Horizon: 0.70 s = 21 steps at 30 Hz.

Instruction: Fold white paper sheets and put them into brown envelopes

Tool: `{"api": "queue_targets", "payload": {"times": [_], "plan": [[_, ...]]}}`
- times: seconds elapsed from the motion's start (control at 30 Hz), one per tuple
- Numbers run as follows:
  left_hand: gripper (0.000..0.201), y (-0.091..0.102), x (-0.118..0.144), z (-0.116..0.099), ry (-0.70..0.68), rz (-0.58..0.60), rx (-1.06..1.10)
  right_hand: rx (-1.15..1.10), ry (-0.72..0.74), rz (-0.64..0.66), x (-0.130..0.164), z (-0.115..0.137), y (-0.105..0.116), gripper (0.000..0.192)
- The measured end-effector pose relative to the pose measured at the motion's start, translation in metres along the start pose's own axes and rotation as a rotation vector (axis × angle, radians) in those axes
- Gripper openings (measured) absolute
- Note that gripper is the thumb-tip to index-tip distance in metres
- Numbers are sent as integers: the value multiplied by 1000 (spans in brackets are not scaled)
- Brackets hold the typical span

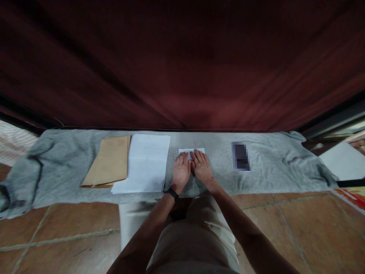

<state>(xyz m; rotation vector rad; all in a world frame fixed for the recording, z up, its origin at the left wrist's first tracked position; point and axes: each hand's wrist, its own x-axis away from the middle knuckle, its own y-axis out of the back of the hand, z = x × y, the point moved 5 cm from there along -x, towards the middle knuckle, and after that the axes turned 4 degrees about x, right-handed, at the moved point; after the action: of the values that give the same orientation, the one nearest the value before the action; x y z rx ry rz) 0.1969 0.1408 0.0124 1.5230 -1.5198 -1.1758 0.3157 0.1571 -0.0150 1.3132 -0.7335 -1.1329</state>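
A small piece of white paper (201, 150), probably folded, lies on the grey cloth (216, 179) before me. My left hand (181, 169) rests flat on its left part, fingers stretched forward; a dark band circles that wrist. Flat on the right part is my right hand (202, 166), its fingers slightly spread. Both thumbs come close together at the middle, and the hands cover most of the paper, so only its far edge shows.
Left of my hands lie large white sheets (148, 163), partly under brown envelopes (112, 160). A dark phone (241, 156) is on the cloth to the right. A dark red curtain (182, 76) hangs behind the narrow surface. At the far right is a white sheet (343, 161).
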Motion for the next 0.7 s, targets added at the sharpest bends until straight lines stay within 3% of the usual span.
{"api": "queue_targets", "payload": {"times": [0.23,0.43,0.7], "plan": [[61,-23,3,0,-28,55,-39,41,-13,-15,4,-2,-2,51],[62,-25,3,12,29,24,-85,38,-69,-62,9,-10,-1,53],[64,-24,2,13,44,6,-69,86,-164,-82,23,-41,2,58]]}}
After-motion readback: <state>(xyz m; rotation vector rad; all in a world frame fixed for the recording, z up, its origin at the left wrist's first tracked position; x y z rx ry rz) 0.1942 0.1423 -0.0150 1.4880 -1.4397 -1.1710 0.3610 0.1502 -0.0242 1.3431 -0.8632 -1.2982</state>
